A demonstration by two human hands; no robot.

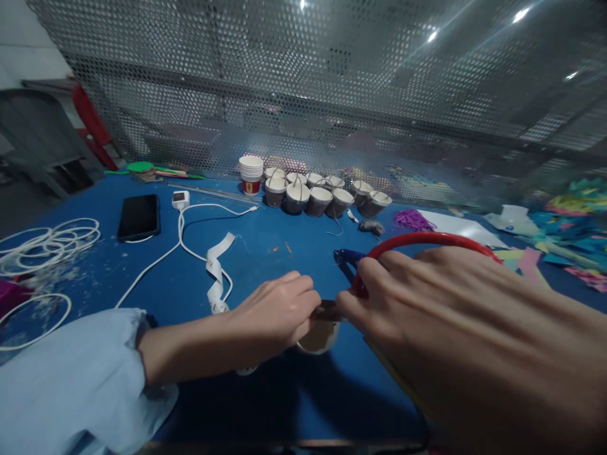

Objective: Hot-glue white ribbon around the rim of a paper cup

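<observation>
Fingers closed, my right hand (427, 303) grips red-handled scissors (436, 237); the loop arches over the knuckles. A dark metal part of them shows between my two hands. My left hand (284, 306) is closed with its fingertips bent down at the left end of that metal part, and what they pinch is hidden. Directly below the fingertips is a small pale cup (317, 341), its upper part covered by my hands. Left of it, a curled white printed paper strip (215, 278) runs down behind my left forearm. A blue-handled tool (349, 257) lies just beyond my right hand.
Several small cups with cord handles (297, 197) stand at the back beside stacked paper cups (251, 172). A phone (139, 218), a white charger (181, 200) and coiled cable (52, 243) lie left. Purple shreds (411, 219), grey yarn (371, 226) and coloured paper (569, 234) lie right. Perforated metal (294, 76) rises behind.
</observation>
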